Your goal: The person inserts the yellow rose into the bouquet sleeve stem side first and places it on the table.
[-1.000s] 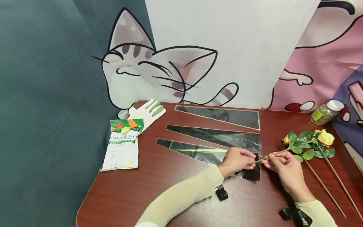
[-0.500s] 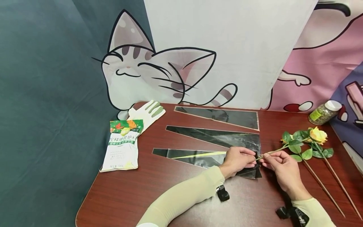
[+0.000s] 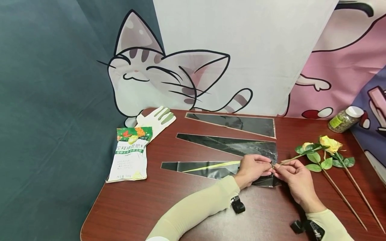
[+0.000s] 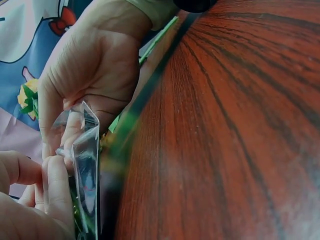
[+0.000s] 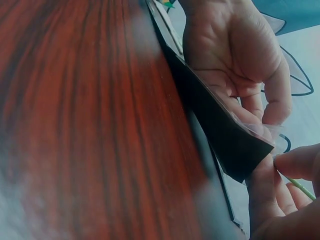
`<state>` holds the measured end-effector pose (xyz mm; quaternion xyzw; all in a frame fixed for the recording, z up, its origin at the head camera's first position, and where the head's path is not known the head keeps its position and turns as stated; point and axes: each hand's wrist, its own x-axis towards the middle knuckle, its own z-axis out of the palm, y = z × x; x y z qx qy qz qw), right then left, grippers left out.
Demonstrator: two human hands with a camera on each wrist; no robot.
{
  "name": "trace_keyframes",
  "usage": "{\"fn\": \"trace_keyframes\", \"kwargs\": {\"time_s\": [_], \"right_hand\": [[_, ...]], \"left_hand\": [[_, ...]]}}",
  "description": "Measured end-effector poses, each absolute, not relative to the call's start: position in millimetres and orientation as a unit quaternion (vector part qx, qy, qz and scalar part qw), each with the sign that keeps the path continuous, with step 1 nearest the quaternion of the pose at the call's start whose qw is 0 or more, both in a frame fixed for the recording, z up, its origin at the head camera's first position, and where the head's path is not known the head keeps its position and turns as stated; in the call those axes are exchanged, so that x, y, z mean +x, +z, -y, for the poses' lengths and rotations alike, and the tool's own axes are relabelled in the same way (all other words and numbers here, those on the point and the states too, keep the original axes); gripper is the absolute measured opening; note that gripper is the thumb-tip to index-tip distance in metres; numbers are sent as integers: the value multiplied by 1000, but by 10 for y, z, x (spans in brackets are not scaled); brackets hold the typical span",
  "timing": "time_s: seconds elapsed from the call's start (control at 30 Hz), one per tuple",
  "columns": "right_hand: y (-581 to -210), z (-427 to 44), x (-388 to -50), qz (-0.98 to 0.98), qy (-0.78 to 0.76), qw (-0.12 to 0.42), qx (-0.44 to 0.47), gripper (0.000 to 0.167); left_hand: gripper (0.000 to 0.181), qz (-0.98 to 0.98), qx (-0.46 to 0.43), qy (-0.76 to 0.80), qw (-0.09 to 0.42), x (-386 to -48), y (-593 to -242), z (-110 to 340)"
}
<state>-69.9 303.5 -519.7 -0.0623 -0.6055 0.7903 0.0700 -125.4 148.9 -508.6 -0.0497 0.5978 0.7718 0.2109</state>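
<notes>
My left hand pinches the wide right end of a dark and clear plastic flower sleeve lying on the table. My right hand pinches the stem of a yellow rose near its lower end. Both sets of fingertips meet at the sleeve's mouth. In the left wrist view, clear film stands up between the hands. A bit of green stem shows beside the right fingers in the right wrist view. Fingers and film hide the stem's tip, so I cannot tell whether it is inside the sleeve.
Two more sleeves lie behind. Two rose stems rest at right. A jar of granules lies at the back right. A fertilizer bag and white glove lie at left.
My right hand has moved left with the rose, closer to my left hand. The sleeve's narrow end has swung toward the front edge, and its wide end has shifted slightly.
</notes>
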Motion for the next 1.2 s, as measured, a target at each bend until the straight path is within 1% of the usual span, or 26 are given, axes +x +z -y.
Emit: {"fn": "trace_keyframes", "kwargs": {"time_s": [0.23,0.43,0.57,0.67,0.87,1.2], "right_hand": [[-5162,-3000,-692,612,783,65,-86,20],[-5142,-3021,-682,598,797,56,-64,8],[-5125,-3046,-678,587,806,46,-54,17],[-5121,-3063,-669,583,809,50,-60,20],[-5121,-3076,-648,587,802,76,-81,15],[-5113,-3071,-646,573,812,76,-82,3]], "left_hand": [[17,-602,-60,769,206,-1269,-5084,-1485],[17,-601,-58,770,207,-1289,-5091,-1471],[16,-601,-45,770,210,-1302,-5095,-1447],[16,-603,-41,768,212,-1307,-5095,-1429],[17,-602,-42,768,214,-1303,-5079,-1411],[16,-607,-36,765,211,-1293,-5044,-1410]]}}
